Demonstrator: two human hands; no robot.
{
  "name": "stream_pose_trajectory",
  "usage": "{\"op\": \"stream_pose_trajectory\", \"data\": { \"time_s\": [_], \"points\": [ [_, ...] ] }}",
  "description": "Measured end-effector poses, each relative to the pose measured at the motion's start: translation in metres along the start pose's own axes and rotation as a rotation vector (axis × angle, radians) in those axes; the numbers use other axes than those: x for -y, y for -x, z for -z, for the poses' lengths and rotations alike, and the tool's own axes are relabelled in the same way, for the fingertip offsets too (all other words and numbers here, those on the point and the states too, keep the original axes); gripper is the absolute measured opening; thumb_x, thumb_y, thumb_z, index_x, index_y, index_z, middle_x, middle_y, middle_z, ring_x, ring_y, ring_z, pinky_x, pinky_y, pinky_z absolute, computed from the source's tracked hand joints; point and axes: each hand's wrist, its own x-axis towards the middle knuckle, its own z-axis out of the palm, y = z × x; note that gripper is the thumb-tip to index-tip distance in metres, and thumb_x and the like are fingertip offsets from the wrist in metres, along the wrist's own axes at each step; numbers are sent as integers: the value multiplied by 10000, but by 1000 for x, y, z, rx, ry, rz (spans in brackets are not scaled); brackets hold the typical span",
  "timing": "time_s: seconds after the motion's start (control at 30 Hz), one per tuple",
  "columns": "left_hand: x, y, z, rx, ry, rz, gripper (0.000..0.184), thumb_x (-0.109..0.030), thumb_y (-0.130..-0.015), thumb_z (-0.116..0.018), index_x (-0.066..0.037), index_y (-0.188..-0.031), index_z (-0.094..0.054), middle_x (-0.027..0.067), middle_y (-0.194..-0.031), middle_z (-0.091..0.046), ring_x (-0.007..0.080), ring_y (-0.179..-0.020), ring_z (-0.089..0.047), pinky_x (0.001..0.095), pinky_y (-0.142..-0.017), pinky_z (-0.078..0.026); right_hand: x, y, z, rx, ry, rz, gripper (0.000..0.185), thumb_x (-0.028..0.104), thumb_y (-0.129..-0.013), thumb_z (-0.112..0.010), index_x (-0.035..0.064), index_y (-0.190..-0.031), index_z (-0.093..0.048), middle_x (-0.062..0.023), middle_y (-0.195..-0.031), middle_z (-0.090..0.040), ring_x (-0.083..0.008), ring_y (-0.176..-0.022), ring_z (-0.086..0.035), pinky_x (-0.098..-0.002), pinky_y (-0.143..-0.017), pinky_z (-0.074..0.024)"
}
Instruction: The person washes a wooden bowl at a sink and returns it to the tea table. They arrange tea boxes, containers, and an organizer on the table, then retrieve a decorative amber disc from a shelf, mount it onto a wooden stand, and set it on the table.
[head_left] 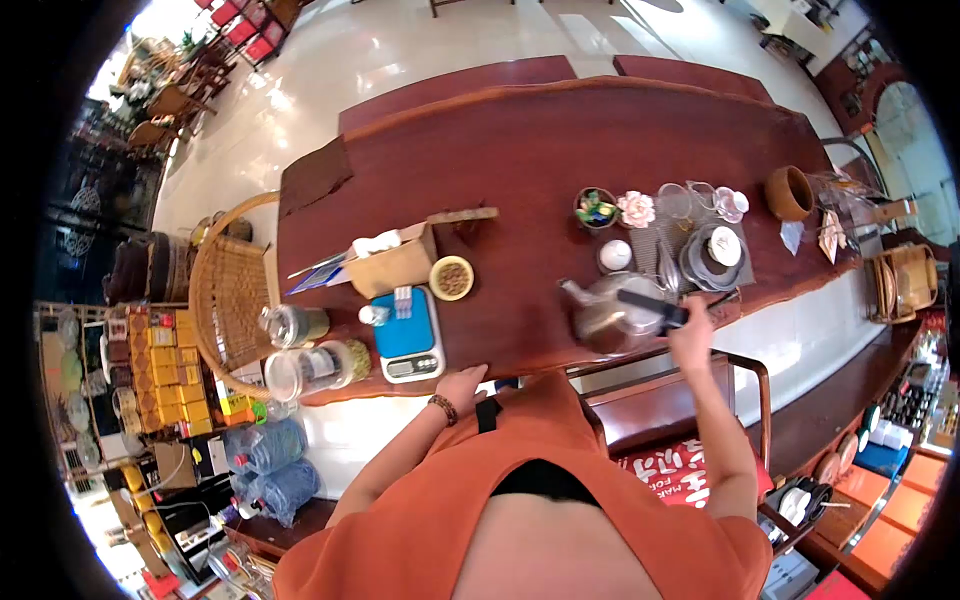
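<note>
My right hand (692, 335) is closed round the dark handle of a shiny metal kettle (610, 318), which is over the table's near edge with its spout to the left; I cannot tell whether its base touches the wood. My left hand (462, 385) lies at the table edge, fingers stretched out, holding nothing. Just beyond it is a kitchen scale (410, 350) with a blue top, carrying a small striped packet (403, 301). A yellow bowl (451, 279) of brown pieces stands beside the scale. Right of the kettle, a lidded teapot or bowl (717, 255) sits on a grey mat.
Glass jars (310, 370) stand left of the scale, with a cardboard box (395, 262) behind it. Near the mat are a small potted plant (597, 208), a pink flower (636, 209) and glass cups (675, 200). A wooden cup (789, 193) stands farther right. A chair (680, 400) is close behind the kettle.
</note>
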Motion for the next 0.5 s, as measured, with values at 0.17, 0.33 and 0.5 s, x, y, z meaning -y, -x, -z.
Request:
{"op": "stream_pose_trajectory", "data": {
  "time_s": [0.17,0.33,0.5],
  "points": [
    [23,43,-1,-191,388,171,335,-258,-804,-598,-78,-1085,-620,152,-967,-658,304,-864,-641,390,-752,-508,62,37,-94,128,-94,71,194,1,-707,-558,52,-886,-503,-206,-811,-578,-415,-811,-560,-483,-706,-435],
    [32,23,29,-624,453,322,311,-251,-818,-610,-46,-1051,-626,155,-923,-659,310,-833,-637,368,-731,-504,81,39,-121,167,-91,83,207,9,-716,-562,61,-905,-495,-201,-847,-572,-410,-857,-545,-483,-730,-428],
    [46,-62,58,-604,1215,639,371,-326,-877,-558,6,-1037,-603,88,-826,-653,164,-637,-652,287,-516,-509,56,12,-119,104,-79,96,209,21,-720,-574,51,-911,-495,-211,-852,-565,-414,-859,-546,-472,-732,-433]
  ]
}}
